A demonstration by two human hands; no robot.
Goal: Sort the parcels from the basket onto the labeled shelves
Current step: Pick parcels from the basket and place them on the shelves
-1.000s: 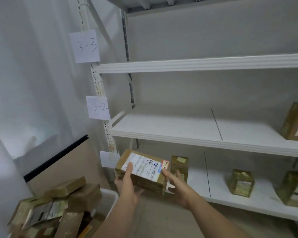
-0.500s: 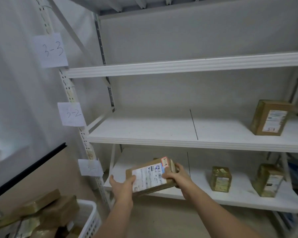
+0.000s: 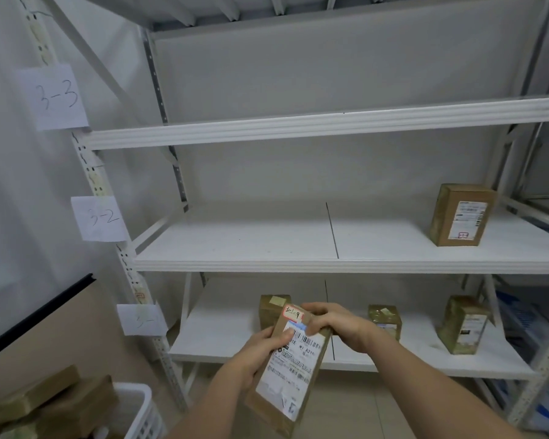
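The basket (image 3: pixel 140 410) and its parcels (image 3: pixel 45 403) are cut off at the bottom left corner. The lowest shelf label (image 3: pixel 141 319) is too blurred to read fully.

You hold a brown cardboard parcel (image 3: pixel 290 372) wrapped in glossy clear tape, its white paper shipping label (image 3: pixel 293 364) smooth and slightly shiny. The rack (image 3: pixel 298 129) in front of you is matt white painted metal, with perforated uprights, and the shelf boards (image 3: pixel 235 245) look smooth and matt. Plain paper tags (image 3: pixel 56 96) with handwritten numbers hang on the upright. The basket (image 3: pixel 140 413) at lower left is white slatted plastic. The shelved boxes (image 3: pixel 461 215) are tape-glossed cardboard.
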